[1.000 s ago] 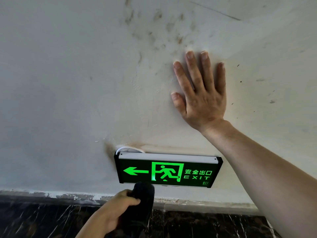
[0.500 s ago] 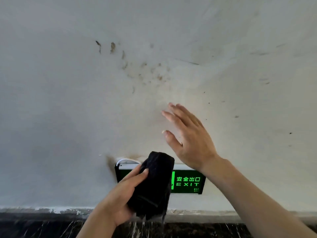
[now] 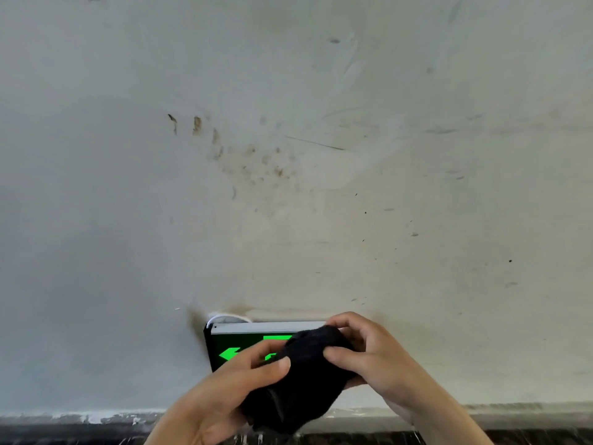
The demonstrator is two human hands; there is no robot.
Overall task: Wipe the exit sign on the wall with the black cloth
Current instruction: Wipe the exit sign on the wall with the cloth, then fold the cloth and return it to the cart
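Note:
The exit sign is a black box with a silver top edge and a glowing green arrow, mounted low on the white wall. Only its left part shows; the rest is hidden behind the cloth and my hands. The black cloth is bunched in front of the sign's middle and right. My left hand grips the cloth from the lower left with thumb on top. My right hand pinches the cloth's upper right part between thumb and fingers.
The white wall carries brown stains and scuffs above the sign. A white cable loops out at the sign's top left corner. A dark marble skirting band runs along the bottom.
My right hand has come down off the wall and taken hold of the cloth. The left hand has raised the cloth in front of the sign. The view has tilted upward.

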